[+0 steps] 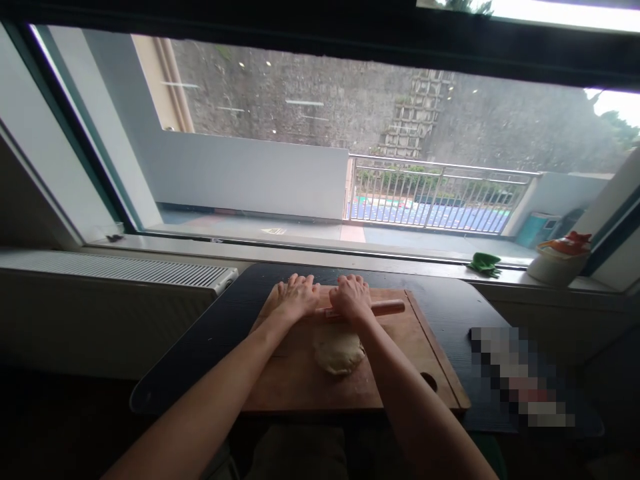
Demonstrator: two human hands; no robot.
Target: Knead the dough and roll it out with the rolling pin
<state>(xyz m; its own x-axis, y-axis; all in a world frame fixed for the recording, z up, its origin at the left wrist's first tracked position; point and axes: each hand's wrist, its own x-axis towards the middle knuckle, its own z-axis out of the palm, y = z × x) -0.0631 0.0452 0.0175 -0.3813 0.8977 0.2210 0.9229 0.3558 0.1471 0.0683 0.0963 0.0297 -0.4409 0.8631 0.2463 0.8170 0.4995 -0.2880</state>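
Note:
A wooden rolling pin (389,307) lies across the far part of a wooden cutting board (410,373). My right hand (352,297) is closed over the pin, whose right end sticks out beyond it. My left hand (299,295) rests over the pin's left part with its fingers curled down, covering that end. Just on the near side of the pin, between my forearms, sits a round, flattened piece of pale dough (339,350) with an uneven edge. My right forearm hides a little of its right side.
The board lies on a dark table (200,340) against a windowsill (280,252). On the sill are a crumpled green cloth (484,263) and a pale pot (557,265) with something orange on top. A blurred-out item (523,377) lies at right; a radiator (120,270) stands left.

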